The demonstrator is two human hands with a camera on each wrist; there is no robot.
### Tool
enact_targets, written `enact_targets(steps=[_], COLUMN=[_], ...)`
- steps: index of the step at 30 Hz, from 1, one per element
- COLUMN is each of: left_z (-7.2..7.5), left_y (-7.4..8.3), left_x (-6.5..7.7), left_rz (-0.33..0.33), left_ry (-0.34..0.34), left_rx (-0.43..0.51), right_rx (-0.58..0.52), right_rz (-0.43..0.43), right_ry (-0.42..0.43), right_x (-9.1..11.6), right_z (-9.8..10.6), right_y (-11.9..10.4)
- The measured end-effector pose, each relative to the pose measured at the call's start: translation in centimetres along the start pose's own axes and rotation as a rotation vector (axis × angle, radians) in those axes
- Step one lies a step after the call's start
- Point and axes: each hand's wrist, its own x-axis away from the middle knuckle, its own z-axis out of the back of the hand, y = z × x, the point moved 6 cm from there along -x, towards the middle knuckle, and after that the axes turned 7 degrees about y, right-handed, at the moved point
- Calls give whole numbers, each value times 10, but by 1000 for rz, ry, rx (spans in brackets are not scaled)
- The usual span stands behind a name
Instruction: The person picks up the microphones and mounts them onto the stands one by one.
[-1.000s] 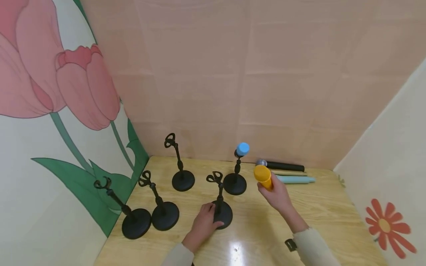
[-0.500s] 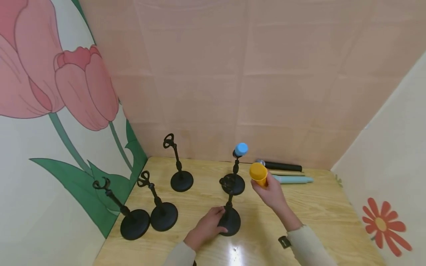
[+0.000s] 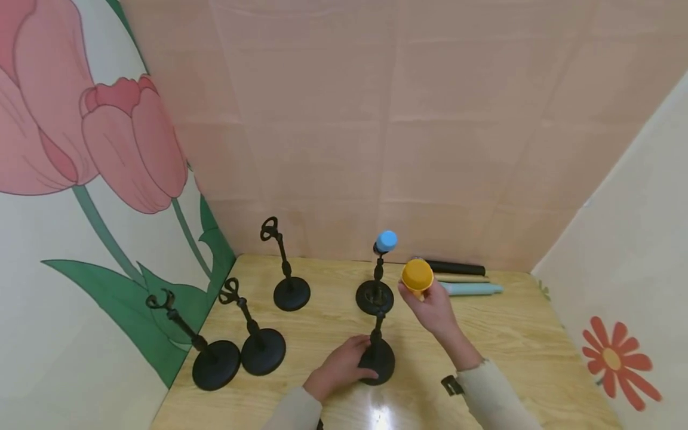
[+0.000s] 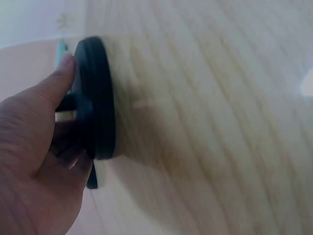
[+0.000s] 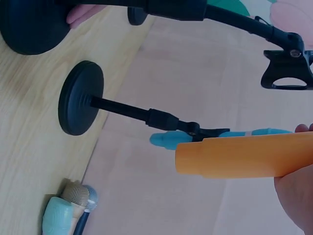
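Observation:
In the head view, my left hand [image 3: 344, 365] grips the round base of a black desktop microphone stand [image 3: 383, 364]. The left wrist view shows thumb and fingers around that base [image 4: 100, 98], close over the wood. My right hand [image 3: 436, 309] holds an orange microphone [image 3: 417, 276] in the air, to the right of the stand. Seen from the right wrist, the microphone [image 5: 234, 156] points away from the hand, and the gripped stand's empty holder clip [image 5: 288, 73] is near it. Behind, a blue microphone [image 3: 387, 241] sits in another stand's clip.
Several more black stands with empty clips, one of them a rear stand [image 3: 292, 292], occupy the table's left half. At the back right lie a black microphone [image 3: 457, 268], a beige one and a light teal microphone [image 3: 473, 289]. A pink cloth wall [image 3: 301, 131] closes off the back.
My left hand has shifted the gripped stand rightward and slightly nearer, in front of the blue microphone's stand. My right hand has drifted a little left, with the orange microphone's end turned more toward the head camera.

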Motion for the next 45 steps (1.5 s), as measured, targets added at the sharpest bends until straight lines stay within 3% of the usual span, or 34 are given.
enact_targets(steps=[7, 20, 25, 34, 45], left_z=[-5, -2, -4, -4, -5], left_y=[5, 7, 7, 8, 9], left_x=[-3, -5, -4, -3, -2], left_rz=[-3, -38, -38, -22, -29], left_ry=[26, -74, -61, -31, -30], left_rx=[-8, 56, 50, 34, 11], right_rx=[-20, -33, -59, -7, -83], right_rz=[-9, 23, 56, 66, 136], right_ry=[-33, -79, -85, -104, -98], right_x=[-3, -8, -10, -10, -12], right_z=[-3, -9, -12, -17, -27], right_y=[-12, -28, -35, -38, -41])
